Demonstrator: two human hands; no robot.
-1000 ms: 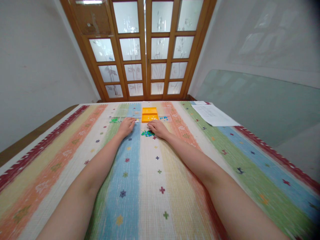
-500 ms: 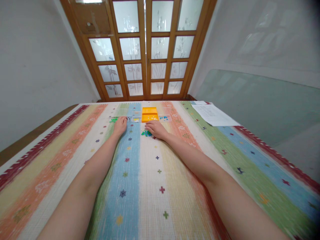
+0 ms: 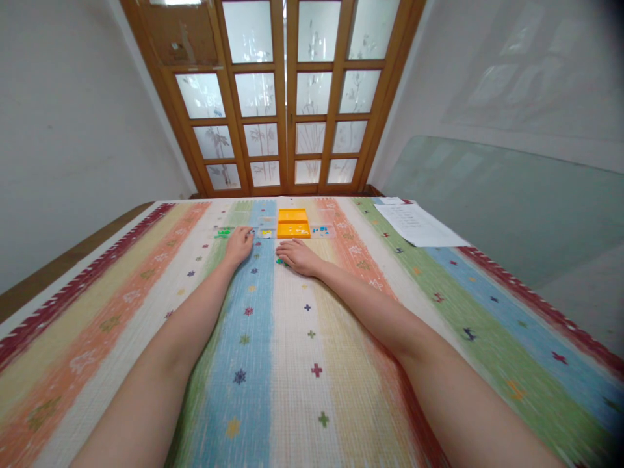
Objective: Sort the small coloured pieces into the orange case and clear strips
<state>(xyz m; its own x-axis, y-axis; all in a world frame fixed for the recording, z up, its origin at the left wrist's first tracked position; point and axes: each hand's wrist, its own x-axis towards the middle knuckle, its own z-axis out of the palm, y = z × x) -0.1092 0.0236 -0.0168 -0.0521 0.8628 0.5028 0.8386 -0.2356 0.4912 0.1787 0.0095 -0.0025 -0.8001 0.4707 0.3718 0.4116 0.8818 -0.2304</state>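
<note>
My left hand (image 3: 240, 244) rests at the front edge of a row of clear boxes, its fingers curled together beside a compartment of small dark pieces; what they hold, if anything, is too small to make out. Green pieces (image 3: 223, 233) lie in the clear box just left of it. My right hand (image 3: 299, 258) reaches leftward over a small pile of green pieces (image 3: 279, 261), covering most of it, with its fingers stretched out. Behind the right hand stands an open orange case (image 3: 293, 221) with pale pieces in its front half.
A compartment with yellow pieces (image 3: 266, 233) sits left of the orange case, and blue pieces (image 3: 320, 231) lie in a clear box on its right. Paper sheets (image 3: 416, 224) lie at the right back on the striped tablecloth (image 3: 292, 364). Beyond are wooden glazed doors (image 3: 287, 117).
My right hand has moved slightly left and down, now hiding most of the green and blue pile. My left hand has shifted a little to the right, over the dark pieces.
</note>
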